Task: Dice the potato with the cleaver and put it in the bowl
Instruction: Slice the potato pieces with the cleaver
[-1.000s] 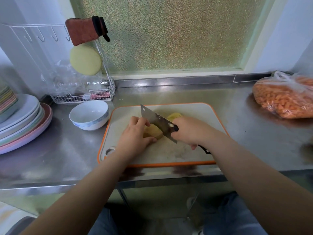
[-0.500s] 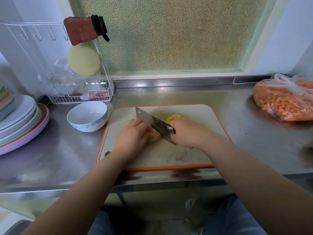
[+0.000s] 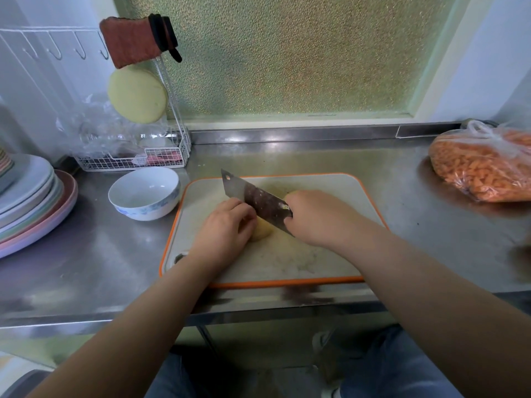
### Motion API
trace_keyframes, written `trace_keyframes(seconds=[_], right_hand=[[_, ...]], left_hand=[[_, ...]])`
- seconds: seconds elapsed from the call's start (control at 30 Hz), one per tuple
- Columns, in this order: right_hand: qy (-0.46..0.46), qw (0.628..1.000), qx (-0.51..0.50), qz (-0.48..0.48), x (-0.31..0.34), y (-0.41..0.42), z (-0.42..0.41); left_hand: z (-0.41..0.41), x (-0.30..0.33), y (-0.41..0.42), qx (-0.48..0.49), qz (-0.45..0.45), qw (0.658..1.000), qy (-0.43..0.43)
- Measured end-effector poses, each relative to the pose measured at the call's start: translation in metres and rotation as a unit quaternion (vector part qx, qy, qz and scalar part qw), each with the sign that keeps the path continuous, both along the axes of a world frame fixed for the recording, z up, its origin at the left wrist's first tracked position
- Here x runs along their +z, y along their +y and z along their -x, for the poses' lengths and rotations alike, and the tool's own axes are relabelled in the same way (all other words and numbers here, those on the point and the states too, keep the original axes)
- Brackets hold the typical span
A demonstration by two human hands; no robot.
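A peeled yellow potato piece (image 3: 262,231) lies on the white, orange-rimmed cutting board (image 3: 330,191). My left hand (image 3: 227,228) curls over it and holds it down, hiding most of it. My right hand (image 3: 316,216) grips the handle of the steel cleaver (image 3: 255,201), whose blade stands against my left knuckles with its edge down into the potato. A second potato piece (image 3: 290,194) peeks out behind my right hand. The white bowl (image 3: 145,192) with a blue pattern stands empty left of the board.
A stack of pastel plates (image 3: 31,202) sits at the far left. A white wire rack (image 3: 135,156) with sponges and a cloth stands behind the bowl. A plastic bag of orange pieces (image 3: 482,165) lies at the right on the steel counter (image 3: 86,254).
The cleaver has moved left and down into the potato, and my left hand has closed further over the piece. The view has shifted slightly.
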State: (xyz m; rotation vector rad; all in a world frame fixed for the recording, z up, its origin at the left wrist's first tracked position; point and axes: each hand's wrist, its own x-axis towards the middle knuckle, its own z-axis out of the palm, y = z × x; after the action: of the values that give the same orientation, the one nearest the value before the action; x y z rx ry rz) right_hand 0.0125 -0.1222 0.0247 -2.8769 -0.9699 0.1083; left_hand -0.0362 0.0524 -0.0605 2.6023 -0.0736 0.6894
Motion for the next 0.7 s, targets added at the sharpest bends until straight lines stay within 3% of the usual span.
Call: trace_keyframes(seconds=[0.47,0.7], right_hand=[[0.013,0.993,-0.002,0.114,0.016,0.019,0.01],[-0.02,0.999,0.001,0.029,0.007,0.003,0.005]], left_hand=[[0.0,-0.005,0.006,0.004,0.036,0.999,0.002],[0.002,-0.006,0.002,0.006,0.038,0.999,-0.014]])
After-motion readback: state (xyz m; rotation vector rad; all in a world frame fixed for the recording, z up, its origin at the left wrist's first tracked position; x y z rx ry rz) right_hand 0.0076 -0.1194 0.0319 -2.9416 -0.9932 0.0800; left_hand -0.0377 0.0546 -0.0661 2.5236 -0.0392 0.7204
